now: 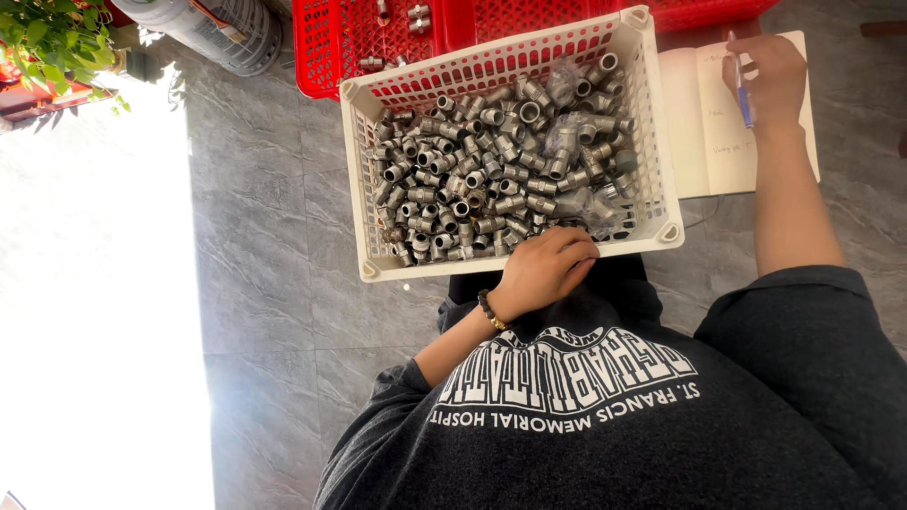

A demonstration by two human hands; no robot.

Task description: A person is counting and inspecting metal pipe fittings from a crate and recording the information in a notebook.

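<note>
- Left hand (548,269) curls loosely on the near rim of the white basket (652,113) of metal pipe fittings (491,179).
- Right hand (770,76) pinches a blue pen (742,90) over an open notebook (709,142).

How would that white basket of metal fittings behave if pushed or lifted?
The white lattice basket is heaped with metal pipe fittings, so it is probably heavy and would drag on the tiled floor. Its thin plastic walls may flex when lifted. Loose fittings would likely shift and roll.

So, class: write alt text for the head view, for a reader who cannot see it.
A person's left hand rests at the near rim of a white basket full of metal pipe fittings, while the right hand holds a blue pen over an open notebook.
</note>
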